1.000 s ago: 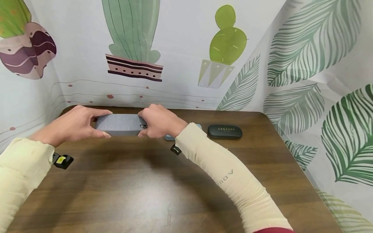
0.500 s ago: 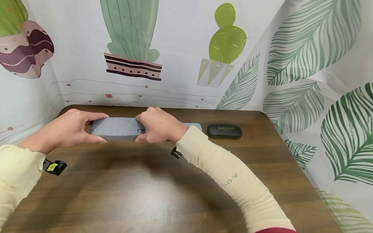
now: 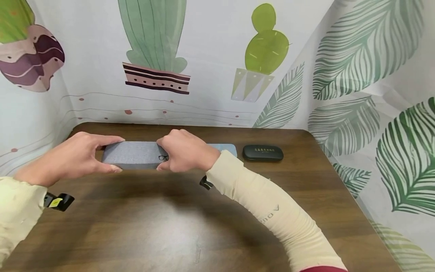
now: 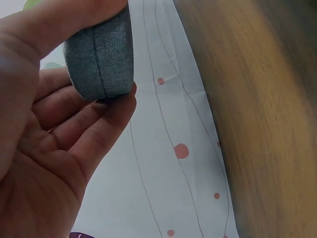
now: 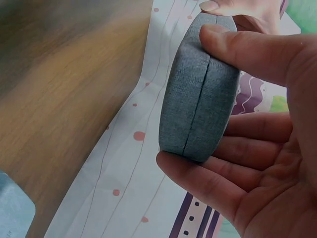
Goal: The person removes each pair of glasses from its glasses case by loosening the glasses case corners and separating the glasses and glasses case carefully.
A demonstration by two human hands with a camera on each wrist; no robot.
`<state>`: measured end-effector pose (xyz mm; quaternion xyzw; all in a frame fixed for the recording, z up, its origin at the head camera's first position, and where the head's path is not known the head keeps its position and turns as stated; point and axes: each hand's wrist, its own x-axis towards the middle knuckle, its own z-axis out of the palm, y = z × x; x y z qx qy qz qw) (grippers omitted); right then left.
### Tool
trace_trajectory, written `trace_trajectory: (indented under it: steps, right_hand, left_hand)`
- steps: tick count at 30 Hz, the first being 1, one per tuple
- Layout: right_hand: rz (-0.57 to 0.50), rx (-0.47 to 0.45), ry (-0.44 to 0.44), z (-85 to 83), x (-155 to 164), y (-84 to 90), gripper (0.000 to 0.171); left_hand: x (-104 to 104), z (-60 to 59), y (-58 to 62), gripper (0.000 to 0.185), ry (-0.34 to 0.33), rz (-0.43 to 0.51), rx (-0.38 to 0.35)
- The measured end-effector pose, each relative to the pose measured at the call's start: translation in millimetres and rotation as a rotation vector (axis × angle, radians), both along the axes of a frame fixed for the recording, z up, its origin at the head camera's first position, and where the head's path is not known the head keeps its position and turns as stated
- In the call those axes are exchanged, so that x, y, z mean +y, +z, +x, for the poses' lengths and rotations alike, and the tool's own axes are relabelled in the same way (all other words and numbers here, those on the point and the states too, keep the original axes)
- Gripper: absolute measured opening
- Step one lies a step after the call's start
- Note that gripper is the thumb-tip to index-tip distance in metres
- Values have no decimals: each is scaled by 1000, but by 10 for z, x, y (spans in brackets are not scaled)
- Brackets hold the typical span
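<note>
A grey cloth-covered glasses case [image 3: 132, 153] with a small printed spectacles mark is held level between both hands over the back left of the table. My left hand [image 3: 73, 156] grips its left end, thumb along the near side and fingers at the far side. At the right end my right hand [image 3: 185, 151] grips it the same way. The right wrist view shows the seam of the closed case [image 5: 198, 99] running lengthwise, with the thumb close to it. In the left wrist view the end of the case [image 4: 101, 59] sits between thumb and fingers.
A light blue case [image 3: 224, 148] lies behind my right wrist, partly hidden. Right of it is a black glasses case [image 3: 263, 153] with gold lettering. The brown wooden table [image 3: 163, 226] meets a printed cloth backdrop [image 3: 210, 56] at its back edge.
Both hands have brought the grey glasses case slightly left and nearer to me. More of the light blue case now shows behind the right wrist.
</note>
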<state>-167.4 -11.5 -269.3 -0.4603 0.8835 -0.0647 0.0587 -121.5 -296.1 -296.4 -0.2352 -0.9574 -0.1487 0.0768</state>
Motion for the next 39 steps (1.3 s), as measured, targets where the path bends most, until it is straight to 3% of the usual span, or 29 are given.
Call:
trace_trajectory:
  steps: [19, 32, 39]
  right_hand:
    - [-54, 11, -2, 58, 9, -17, 38]
    - [-74, -7, -3, 33, -12, -105, 39]
    - [-75, 10, -5, 9, -29, -166, 40]
  left_hand:
    - [-55, 76, -28, 75, -18, 17, 67]
    - [-73, 61, -64, 76, -8, 11, 21]
    - [-86, 20, -129, 75, -23, 9, 47]
